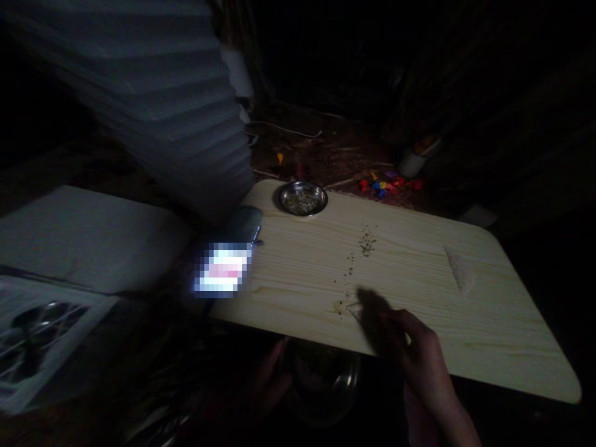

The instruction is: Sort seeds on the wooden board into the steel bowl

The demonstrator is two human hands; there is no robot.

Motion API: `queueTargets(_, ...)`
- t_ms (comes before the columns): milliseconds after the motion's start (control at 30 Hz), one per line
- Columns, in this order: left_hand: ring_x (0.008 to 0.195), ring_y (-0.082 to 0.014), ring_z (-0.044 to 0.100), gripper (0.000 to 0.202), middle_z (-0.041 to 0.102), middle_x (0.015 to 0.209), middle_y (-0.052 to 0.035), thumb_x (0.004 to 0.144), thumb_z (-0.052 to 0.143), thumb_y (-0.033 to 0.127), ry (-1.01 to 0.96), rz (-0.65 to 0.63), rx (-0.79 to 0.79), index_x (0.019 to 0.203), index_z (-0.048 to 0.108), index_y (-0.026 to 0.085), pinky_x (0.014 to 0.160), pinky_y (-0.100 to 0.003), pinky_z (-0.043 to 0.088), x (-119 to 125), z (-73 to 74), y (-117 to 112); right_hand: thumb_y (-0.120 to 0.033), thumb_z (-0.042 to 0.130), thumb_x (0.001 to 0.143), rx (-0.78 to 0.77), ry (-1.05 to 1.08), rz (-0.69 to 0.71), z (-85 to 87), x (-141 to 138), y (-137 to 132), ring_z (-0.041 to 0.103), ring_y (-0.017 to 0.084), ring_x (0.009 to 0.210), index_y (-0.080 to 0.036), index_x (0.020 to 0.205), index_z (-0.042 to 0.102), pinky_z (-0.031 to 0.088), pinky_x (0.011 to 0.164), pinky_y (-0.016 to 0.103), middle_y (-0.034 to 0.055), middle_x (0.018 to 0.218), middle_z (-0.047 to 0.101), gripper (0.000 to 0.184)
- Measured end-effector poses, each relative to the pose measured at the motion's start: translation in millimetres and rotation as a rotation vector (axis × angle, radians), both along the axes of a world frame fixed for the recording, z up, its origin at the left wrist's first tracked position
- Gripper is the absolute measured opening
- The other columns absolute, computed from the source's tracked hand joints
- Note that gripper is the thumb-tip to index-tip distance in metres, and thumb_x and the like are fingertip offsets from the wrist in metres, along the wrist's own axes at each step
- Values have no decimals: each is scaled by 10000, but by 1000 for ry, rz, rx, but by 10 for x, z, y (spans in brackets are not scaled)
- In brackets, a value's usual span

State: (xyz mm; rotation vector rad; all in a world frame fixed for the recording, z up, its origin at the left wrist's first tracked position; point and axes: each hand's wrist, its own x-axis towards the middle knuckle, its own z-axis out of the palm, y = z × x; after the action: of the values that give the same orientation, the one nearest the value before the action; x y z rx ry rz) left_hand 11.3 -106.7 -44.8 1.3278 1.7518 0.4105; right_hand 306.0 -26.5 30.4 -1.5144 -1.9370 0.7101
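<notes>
My right hand [419, 347] is over the near side of the wooden table, its fingers pinched together. What they hold, if anything, I cannot make out; a thin pale line shows near its dark shadow, close to a few small dark grains [341, 304]. A loose trail of such grains [367, 243] runs away across the tabletop. Below the near edge, in deep shade, my left hand [272, 372] is closed at the left side of a shiny bowl [347, 385]. The bowl's contents are too dark to tell.
On the light wooden table [419, 273], a steel dish [303, 200] of seeds or grains stands at the far left edge. A lit screen [223, 270] lies at the left edge. A pale patch [459, 270] is at right. Colourful toys [391, 185] lie on the floor behind.
</notes>
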Motion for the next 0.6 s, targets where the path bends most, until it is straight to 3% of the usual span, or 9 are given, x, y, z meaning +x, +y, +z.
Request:
queueTargets(100,1398,-324,316,744,364,1497,-164,797,397,439,4,-50,-71,1399,435,4,1173,-479,206,21,59,17,-289,514,912,-7,6,22,-29,-66,18,684,218,864,-211,1029,692,545,741,316,112,1023,714,227)
queueTargets(167,1363,-298,388,718,393,1471,-187,799,360,354,-49,-28,-16,1384,419,-59,1148,-431,293,56,182,32,-282,510,915,-10,14,23,-31,-116,34,684,219,875,-212,1029,694,545,756,325,108,1028,716,227)
queueTargets(333,1364,-317,387,705,424,1451,-185,796,356,377,42,-8,15,1326,492,-67,1155,-456,270,118,454,64,-267,507,920,-54,34,58,29,-188,39,679,217,906,-221,1019,691,538,805,341,85,1020,718,214)
queueTargets(433,1383,-332,350,738,410,1464,-192,778,354,380,-4,8,-16,1350,460,-74,1174,-487,205,110,476,77,-293,507,935,-77,47,66,68,-185,8,674,204,894,-219,1019,692,531,785,321,93,1028,710,216)
queueTargets(600,1369,-334,374,722,419,1456,-197,787,351,368,11,2,-17,1358,458,-61,1159,-492,245,81,430,68,-289,514,930,-109,47,93,56,-189,-47,674,208,924,-227,1022,692,528,808,328,81,1028,710,210)
